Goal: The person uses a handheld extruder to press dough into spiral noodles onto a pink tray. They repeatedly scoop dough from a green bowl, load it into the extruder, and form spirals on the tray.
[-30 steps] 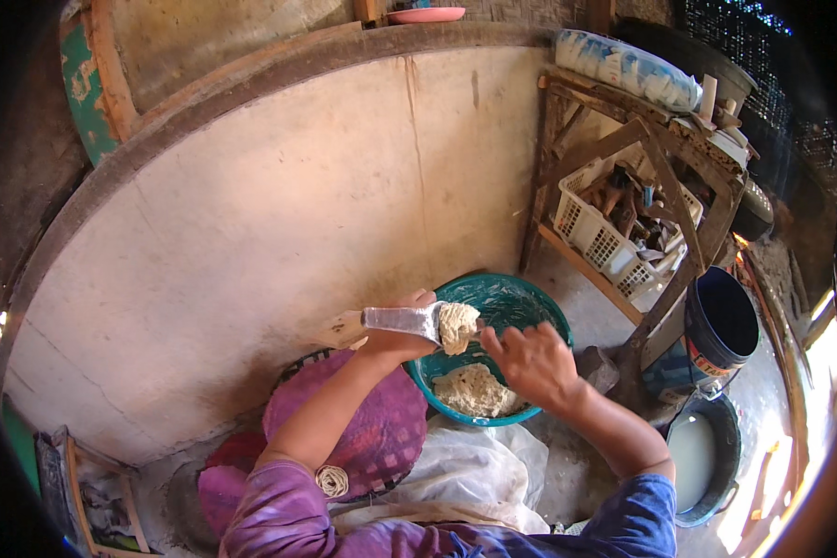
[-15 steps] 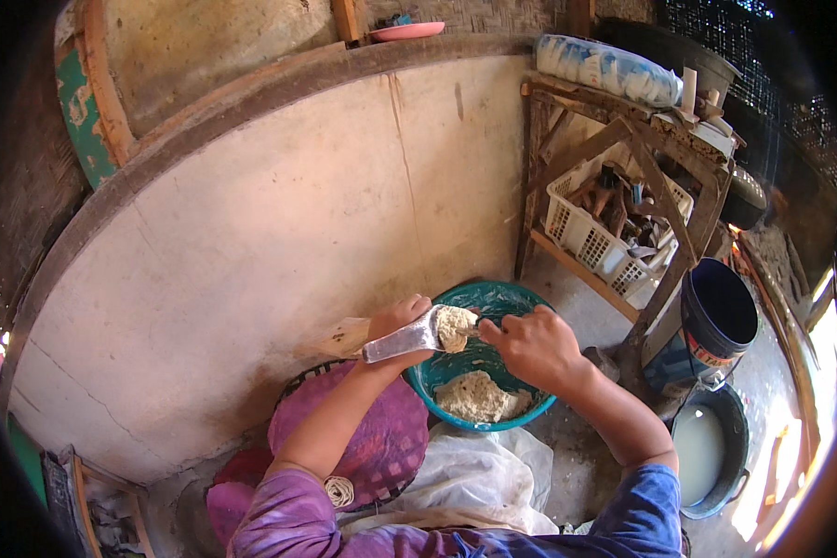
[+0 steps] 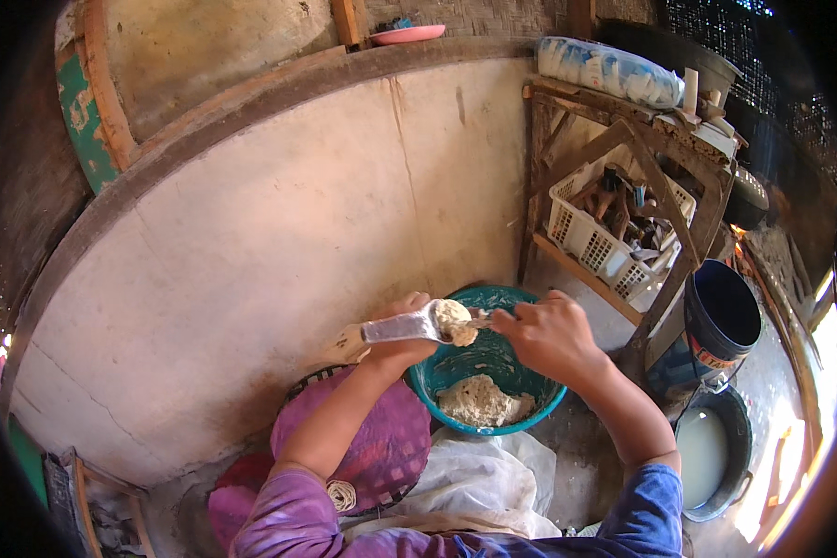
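L hand [image 3: 405, 305] holds a grey metal trough-shaped tool [image 3: 398, 328], fingers partly hidden behind it, so exact finger placement can't be told. R hand [image 3: 551, 337] is closed round a thin utensil [image 3: 481, 323], its far end up against a pale dough lump [image 3: 454, 319] at the tool's R end. Both hands are approx level, R hand over the far R side of a teal basin [image 3: 498, 361], L hand by its L rim; the lump is above the basin. More pale dough [image 3: 484, 402] sits in the bottom, toward the near side; basin walls smeared.

Pale wood pc [image 3: 346, 344] shows just L of the L hand. Below it, a round purple cover [image 3: 381, 423] w/ dark checked edge, partly behind the L forearm. Whitish translucent sheet [image 3: 498, 465] nr the basin, on the person's side.

Further R: wooden stand [image 3: 577, 167] w/ white crate [image 3: 586, 237] of mixed odds & ends; then dark bucket [image 3: 724, 307], and nearer the person a tub [image 3: 742, 432] w/ cloudy liquid [image 3: 700, 456]. Beyond the basin, a pale stained wall [image 3: 279, 223]; pink plate [image 3: 409, 34] up on its ledge.
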Action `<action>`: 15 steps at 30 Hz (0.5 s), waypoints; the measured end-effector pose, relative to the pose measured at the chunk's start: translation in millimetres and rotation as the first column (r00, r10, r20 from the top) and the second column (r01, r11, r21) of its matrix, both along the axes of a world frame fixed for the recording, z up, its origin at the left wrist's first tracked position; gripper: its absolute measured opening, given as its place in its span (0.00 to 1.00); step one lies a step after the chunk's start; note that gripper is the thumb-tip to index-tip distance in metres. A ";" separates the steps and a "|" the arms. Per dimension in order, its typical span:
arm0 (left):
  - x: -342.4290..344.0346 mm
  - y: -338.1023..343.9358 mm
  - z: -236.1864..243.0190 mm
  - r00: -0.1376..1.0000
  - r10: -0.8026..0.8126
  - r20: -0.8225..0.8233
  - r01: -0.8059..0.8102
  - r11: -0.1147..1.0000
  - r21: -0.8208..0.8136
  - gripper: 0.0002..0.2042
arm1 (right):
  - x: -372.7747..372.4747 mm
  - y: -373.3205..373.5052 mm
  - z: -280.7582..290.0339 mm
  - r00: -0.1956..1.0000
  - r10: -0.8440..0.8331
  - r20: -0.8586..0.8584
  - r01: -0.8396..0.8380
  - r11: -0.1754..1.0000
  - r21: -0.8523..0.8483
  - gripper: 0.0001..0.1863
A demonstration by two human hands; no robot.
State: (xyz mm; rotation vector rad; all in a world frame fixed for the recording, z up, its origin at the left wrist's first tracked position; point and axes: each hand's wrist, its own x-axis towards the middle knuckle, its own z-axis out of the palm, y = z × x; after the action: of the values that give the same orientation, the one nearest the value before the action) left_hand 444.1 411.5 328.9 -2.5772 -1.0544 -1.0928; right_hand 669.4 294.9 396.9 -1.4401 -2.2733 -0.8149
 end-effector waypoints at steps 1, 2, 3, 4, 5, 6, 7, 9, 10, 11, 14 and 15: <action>0.5 -2.3 -2.0 0.999 -0.010 -0.041 0.009 0.999 -0.036 0.06 | -2.8 -0.2 -1.4 0.997 0.063 0.035 -0.061 0.996 -0.064 0.09; 0.2 -2.1 -4.0 0.998 -0.022 -0.062 0.019 0.999 -0.038 0.05 | -6.0 -1.7 -3.1 0.996 0.082 0.044 -0.079 0.995 -0.066 0.10; -2.4 -1.5 -6.6 0.997 -0.049 -0.066 0.047 0.998 -0.029 0.05 | -5.5 -3.4 -3.4 0.993 0.092 0.073 -0.087 0.993 -0.074 0.10; -7.2 2.6 -7.6 0.996 -0.022 -0.088 0.018 0.999 -0.044 0.07 | -2.4 -7.4 -2.9 0.993 0.108 0.056 -0.102 0.990 -0.101 0.08; -11.9 7.2 -8.7 0.995 0.042 -0.092 -0.047 0.998 -0.050 0.08 | 1.2 -9.2 -2.0 0.998 0.050 0.034 -0.047 0.995 -0.088 0.07; -19.3 12.9 -7.8 0.993 0.081 -0.088 -0.085 0.996 -0.041 0.10 | 9.2 -13.1 0.7 1.000 0.009 0.025 -0.007 0.997 -0.075 0.07; -23.5 17.3 -6.9 0.989 0.111 -0.102 -0.117 0.991 -0.059 0.11 | 14.7 -14.6 2.4 0.999 -0.033 0.016 0.034 0.998 -0.059 0.06; -27.8 18.1 -5.8 0.989 0.129 -0.069 -0.128 0.992 0.012 0.13 | 23.5 -12.8 7.0 0.974 -0.054 -0.221 0.039 0.997 -0.074 0.08; -26.4 18.3 -4.0 0.991 0.135 -0.022 -0.134 0.991 0.019 0.13 | 22.2 -9.5 7.1 0.937 -0.064 -0.344 0.058 0.998 -0.027 0.09; -23.7 16.5 -2.2 0.987 0.162 -0.006 -0.162 0.986 -0.042 0.13 | 16.5 -7.1 4.7 0.877 -0.088 -0.472 0.139 0.988 0.073 0.09; 0.7 9.1 1.0 0.983 0.112 0.146 -0.102 0.992 -0.073 0.13 | -27.4 3.9 -20.8 0.628 0.000 -0.779 -0.012 1.000 -0.009 0.18; 3.3 10.3 4.8 0.981 0.050 0.188 -0.050 0.999 -0.005 0.13 | -43.5 3.3 -34.0 0.555 -0.118 -0.823 -0.048 0.984 -0.173 0.18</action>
State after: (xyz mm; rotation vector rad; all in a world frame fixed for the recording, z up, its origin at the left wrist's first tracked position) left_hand 447.4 421.9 333.8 -2.4714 -1.1520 -1.3447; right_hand 625.9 298.2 362.8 -1.4910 -1.5622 0.1322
